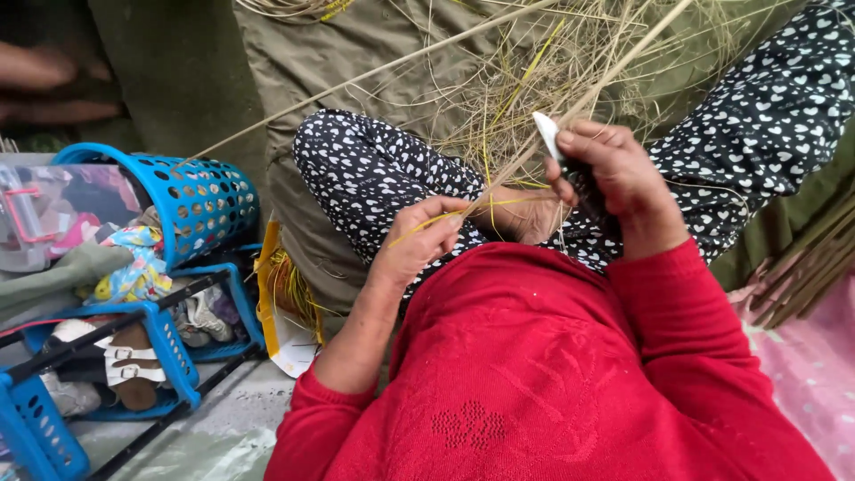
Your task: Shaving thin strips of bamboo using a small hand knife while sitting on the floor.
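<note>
Straw stalk runs diagonally across the lap, from the left hand up past the right hand toward the top edge. Left hand pinches a thin yellow strip at the stalk's lower end, fingers closed narrow, apparently to keep it taut. Right hand is closed around a small knife with a pale blade, blade tip touching the stalk, so the edge looks set to run along the fibre. A bare foot sits just under the stalk, between the hands, likely as a brace. Loose straw pile lies on the olive cloth beyond the knees, near at hand. Blue plastic baskets with sandals and clothes stand well apart, to the left.
</note>
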